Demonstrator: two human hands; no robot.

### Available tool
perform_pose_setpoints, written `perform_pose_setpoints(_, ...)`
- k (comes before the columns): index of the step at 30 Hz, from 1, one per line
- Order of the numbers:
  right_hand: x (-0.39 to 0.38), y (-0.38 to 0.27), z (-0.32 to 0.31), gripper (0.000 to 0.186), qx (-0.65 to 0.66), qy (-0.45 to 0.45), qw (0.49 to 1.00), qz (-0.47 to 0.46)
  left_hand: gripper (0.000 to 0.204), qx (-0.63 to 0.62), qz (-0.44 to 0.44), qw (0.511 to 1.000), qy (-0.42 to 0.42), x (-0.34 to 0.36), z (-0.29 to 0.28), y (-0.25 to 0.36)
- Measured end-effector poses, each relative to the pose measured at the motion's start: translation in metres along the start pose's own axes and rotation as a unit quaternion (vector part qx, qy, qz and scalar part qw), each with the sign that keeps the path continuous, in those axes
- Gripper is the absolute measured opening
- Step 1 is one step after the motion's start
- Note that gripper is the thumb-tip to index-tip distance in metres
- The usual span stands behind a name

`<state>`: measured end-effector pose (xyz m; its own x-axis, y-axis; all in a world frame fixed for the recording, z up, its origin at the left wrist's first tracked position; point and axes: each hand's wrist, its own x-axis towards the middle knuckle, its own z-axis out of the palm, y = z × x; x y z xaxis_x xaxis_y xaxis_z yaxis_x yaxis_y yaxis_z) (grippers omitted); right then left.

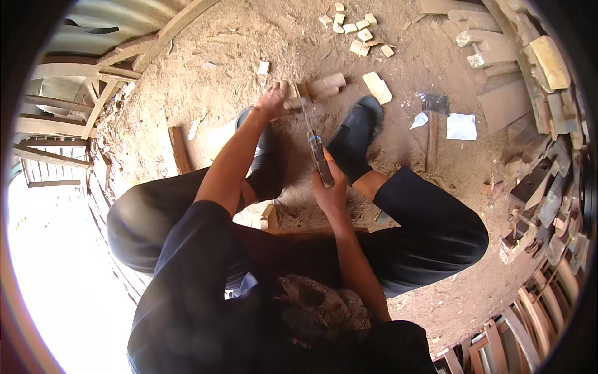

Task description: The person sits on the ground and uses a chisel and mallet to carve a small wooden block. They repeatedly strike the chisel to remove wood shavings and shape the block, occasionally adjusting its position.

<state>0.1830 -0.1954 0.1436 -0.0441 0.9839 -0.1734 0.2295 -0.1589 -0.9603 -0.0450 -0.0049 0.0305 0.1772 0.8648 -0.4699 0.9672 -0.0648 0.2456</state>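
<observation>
right grip closed firmly around the dark handle of a saw-like tool, fingers wrapped, and look at that thin blade, blurred, angling up and away to the wooden piece! it meets the wood toward the left, though whether it bites in or only lies across, i can't tell. over to the left grip: fingers bent, touching the wood's left end, the underside of that hold hidden. and the wood itself? down at the dirt floor, just ahead of two dark shoes. beyond it, small pale blocks lie scattered; to the right, one bigger pale block, then a white sheet beside a dark scrap, with offcuts heaped along the far right
</observation>
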Motion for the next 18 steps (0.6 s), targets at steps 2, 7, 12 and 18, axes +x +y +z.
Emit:
perform_pose_setpoints(2, 0.018, -0.005, 0.002, 0.057, 0.028, -0.031, 0.999, 0.021, 0.123, 0.033, -0.003, 0.999, -0.001, 0.020, -0.014, -0.021)
perform_pose_setpoints(7, 0.030, 0.011, 0.015, 0.057, 0.031, 0.010, 0.999, -0.008, 0.095, 0.070, 0.004, 0.995, 0.065, 0.041, -0.026, -0.007)
perform_pose_setpoints(12, 0.024, 0.015, 0.019, 0.058, 0.029, 0.005, 0.999, 0.034, 0.083, 0.127, -0.005, 0.976, 0.176, 0.035, 0.014, 0.000)
perform_pose_setpoints(18, 0.022, 0.010, 0.020, 0.059, 0.005, 0.007, 0.999, 0.052, 0.070, 0.016, -0.070, 0.996, 0.056, 0.046, -0.008, 0.009)
